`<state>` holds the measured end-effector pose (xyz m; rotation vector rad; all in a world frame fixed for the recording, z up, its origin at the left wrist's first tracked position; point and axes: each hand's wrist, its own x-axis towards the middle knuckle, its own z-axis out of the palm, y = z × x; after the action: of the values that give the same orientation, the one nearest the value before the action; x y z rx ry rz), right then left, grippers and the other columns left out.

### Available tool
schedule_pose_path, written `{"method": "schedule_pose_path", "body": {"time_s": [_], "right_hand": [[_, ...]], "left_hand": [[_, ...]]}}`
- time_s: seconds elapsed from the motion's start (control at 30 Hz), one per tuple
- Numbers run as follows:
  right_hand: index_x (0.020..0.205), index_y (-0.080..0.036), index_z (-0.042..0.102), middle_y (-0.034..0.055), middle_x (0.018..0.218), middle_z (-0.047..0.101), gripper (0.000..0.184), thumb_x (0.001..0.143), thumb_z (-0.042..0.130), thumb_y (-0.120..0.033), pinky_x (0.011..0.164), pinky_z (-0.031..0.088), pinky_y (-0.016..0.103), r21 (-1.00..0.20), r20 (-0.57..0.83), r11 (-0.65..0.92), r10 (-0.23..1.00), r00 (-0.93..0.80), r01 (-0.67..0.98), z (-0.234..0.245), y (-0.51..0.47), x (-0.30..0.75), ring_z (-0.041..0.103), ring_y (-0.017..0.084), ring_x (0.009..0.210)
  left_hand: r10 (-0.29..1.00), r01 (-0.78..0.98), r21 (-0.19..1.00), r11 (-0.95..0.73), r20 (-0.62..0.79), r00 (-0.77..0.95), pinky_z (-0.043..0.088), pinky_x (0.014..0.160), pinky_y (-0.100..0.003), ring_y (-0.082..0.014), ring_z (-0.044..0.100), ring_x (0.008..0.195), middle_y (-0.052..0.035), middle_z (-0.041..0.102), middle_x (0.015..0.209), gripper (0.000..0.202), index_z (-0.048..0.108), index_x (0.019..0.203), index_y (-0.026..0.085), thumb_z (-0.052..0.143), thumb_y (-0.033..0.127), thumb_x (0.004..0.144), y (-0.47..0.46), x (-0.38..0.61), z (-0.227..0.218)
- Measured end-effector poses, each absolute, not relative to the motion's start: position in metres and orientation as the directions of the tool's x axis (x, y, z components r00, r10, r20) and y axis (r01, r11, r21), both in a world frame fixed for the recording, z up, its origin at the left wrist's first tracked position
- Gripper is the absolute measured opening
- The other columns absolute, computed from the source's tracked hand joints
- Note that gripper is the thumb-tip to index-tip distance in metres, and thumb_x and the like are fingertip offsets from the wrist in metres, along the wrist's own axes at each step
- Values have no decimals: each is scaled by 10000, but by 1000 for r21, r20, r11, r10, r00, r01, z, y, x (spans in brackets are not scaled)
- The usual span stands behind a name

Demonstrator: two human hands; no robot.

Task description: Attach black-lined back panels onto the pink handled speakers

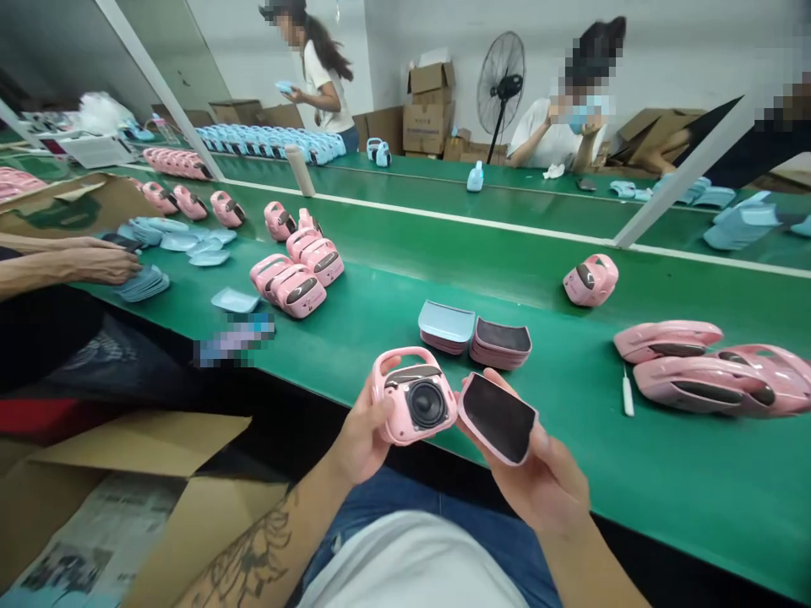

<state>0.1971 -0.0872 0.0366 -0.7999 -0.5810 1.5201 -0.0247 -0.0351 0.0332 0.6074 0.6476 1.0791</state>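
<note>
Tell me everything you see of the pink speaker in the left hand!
The pink speaker looks like shiny plastic, with an arched handle on top, a dark strip below and a round black cone in front. The left hand holds it, slightly tilted. Whether it touches the pink-rimmed panel beside it is unclear.

The camera is worn on my head and looks forward and down. Nearest below it are my white cloth shirt, my bare left hand and my bare right hand, both low in the middle of the view. Beyond them, the long shiny green table crosses from upper left to lower right. Farther away, near the top edge, the view reaches the black round standing fan and the pale plain wall.
</note>
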Motion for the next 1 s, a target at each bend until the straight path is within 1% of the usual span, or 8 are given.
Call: {"method": "schedule_pose_path", "body": {"time_s": [0.07, 0.13, 0.2, 0.33, 0.43, 0.63, 0.77, 1.0], "right_hand": [[1482, -338, 615, 88, 1521, 670, 798, 772, 851, -615, 1226, 458, 605, -822, -167, -127, 986, 22, -555, 28, -90, 196, 598, 384, 1439], [1527, -340, 553, 101, 1566, 628, 950, 696, 939, -593, 1213, 473, 577, -878, -166, -134, 986, 29, -460, 22, -90, 192, 586, 384, 1445], [1574, -324, 485, 123, 1611, 577, 1039, 692, 945, -623, 1213, 468, 572, -947, -142, -126, 989, 35, -297, 20, -89, 190, 567, 384, 1456], [1605, -269, 452, 157, 1651, 508, 1076, 724, 878, -716, 1233, 425, 614, -991, -127, -130, 989, 69, 37, 25, -86, 192, 545, 407, 1454], [1593, -254, 477, 155, 1643, 508, 1069, 715, 869, -721, 1237, 419, 629, -973, -136, -148, 988, 79, 177, 31, -83, 194, 542, 419, 1448], [1574, -269, 498, 126, 1633, 522, 1023, 711, 886, -660, 1244, 429, 601, -957, -135, -144, 989, 56, 252, 32, -81, 193, 537, 401, 1459], [1571, -269, 501, 131, 1633, 522, 1015, 718, 873, -676, 1240, 418, 623, -953, -138, -146, 989, 47, 264, 27, -82, 194, 514, 412, 1474], [1561, -298, 489, 131, 1643, 508, 1029, 696, 901, -674, 1254, 352, 684, -924, -124, -136, 991, 58, 356, 19, -84, 197, 465, 441, 1497]], "left_hand": [[940, -539, 800, 262, -86, 330, 519, 1134, -521, -381, 658, 1318, -155, 664, 1457, 904, 522, 1532, 265, 951, 407, 749, -35, -22, 32], [913, -506, 814, 286, -71, 402, 475, 1183, -510, -386, 613, 1380, -166, 626, 1505, 959, 523, 1537, 257, 979, 445, 715, -34, -16, 29], [886, -493, 805, 332, -87, 455, 443, 1213, -517, -388, 573, 1429, -171, 583, 1557, 973, 512, 1549, 265, 977, 471, 719, -33, -10, 25], [861, -460, 829, 319, -51, 505, 460, 1201, -523, -391, 566, 1438, -174, 563, 1573, 927, 514, 1538, 270, 967, 453, 750, -31, -2, 21], [835, -400, 866, 301, -37, 549, 509, 1152, -494, -379, 588, 1403, -157, 559, 1571, 949, 488, 1564, 293, 969, 418, 755, -29, 1, 27], [815, -375, 867, 329, -60, 576, 521, 1127, -473, -386, 594, 1380, -170, 562, 1549, 1015, 466, 1597, 272, 980, 425, 735, -26, 6, 33], [807, -372, 863, 342, -67, 586, 506, 1138, -482, -389, 568, 1414, -172, 546, 1575, 1036, 414, 1634, 290, 963, 411, 764, -27, 7, 32], [809, -340, 865, 369, -119, 576, 504, 1134, -504, -375, 608, 1359, -172, 586, 1526, 1041, 432, 1623, 282, 974, 409, 742, -30, 9, 31]]}}
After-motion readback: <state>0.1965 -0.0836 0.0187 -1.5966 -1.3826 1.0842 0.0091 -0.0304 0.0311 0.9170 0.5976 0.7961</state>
